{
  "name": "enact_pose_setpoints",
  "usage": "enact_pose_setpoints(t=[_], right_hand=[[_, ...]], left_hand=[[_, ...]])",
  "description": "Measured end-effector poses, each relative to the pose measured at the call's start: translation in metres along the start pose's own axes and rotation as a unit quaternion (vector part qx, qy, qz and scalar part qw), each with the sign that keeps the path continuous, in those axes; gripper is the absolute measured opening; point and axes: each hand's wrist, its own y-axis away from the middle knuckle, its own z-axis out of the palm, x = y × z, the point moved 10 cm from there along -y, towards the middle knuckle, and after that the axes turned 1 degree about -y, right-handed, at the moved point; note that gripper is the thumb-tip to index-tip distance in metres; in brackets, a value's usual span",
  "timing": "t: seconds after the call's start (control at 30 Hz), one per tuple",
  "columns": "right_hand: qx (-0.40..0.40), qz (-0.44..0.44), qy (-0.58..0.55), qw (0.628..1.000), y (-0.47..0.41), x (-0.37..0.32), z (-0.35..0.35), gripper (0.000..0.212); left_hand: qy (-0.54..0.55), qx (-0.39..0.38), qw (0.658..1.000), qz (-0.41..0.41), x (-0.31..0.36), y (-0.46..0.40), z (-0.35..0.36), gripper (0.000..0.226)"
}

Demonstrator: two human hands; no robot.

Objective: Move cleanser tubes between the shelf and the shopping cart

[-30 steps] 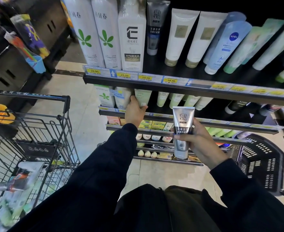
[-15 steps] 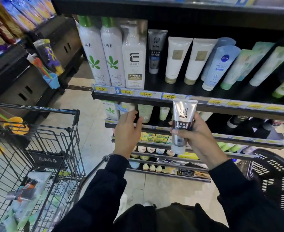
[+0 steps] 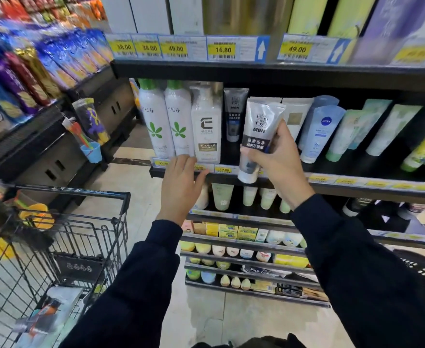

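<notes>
In the head view, the right hand (image 3: 278,159) grips a grey MEN cleanser tube (image 3: 258,136) around its lower half, long axis nearly upright with the cap down and the crimped end tilted slightly right. The tube sits just in front of the shelf (image 3: 357,183) edge, and its open slot lies far and slightly left of it, beside a matching tube (image 3: 234,114) standing behind; the right hand is clearly the nearer one. The left hand (image 3: 181,182) is spread flat and empty, fingers touching the price strip below the white bottles (image 3: 179,121). The shopping cart (image 3: 63,237) stands to the near left. Compared with half a second ago, the tube has risen from below the shelf edge to shelf level, and the left hand has climbed from the lower shelf.
</notes>
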Motion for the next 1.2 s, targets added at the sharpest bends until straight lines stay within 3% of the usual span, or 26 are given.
enact_pose_setpoints(t=[0.27,0.6,0.83,1.2], right_hand=[[0.01,-0.046,0.06,0.997,-0.049,-0.002,0.018,0.063],[-0.038,0.033,0.175,0.983,-0.06,0.041,0.026,0.063],[-0.054,0.039,0.253,0.965,-0.054,0.057,0.023,0.072],[-0.003,0.062,0.264,0.962,-0.067,0.07,0.023,0.053]], left_hand=[[-0.011,-0.003,1.0,0.012,-0.002,-0.001,0.006,0.037],[0.004,-0.038,0.999,0.006,-0.015,-0.009,0.012,0.041],[-0.018,-0.055,0.998,0.003,-0.019,-0.015,0.017,0.045],[-0.04,-0.04,0.998,0.005,-0.023,-0.02,0.028,0.044]])
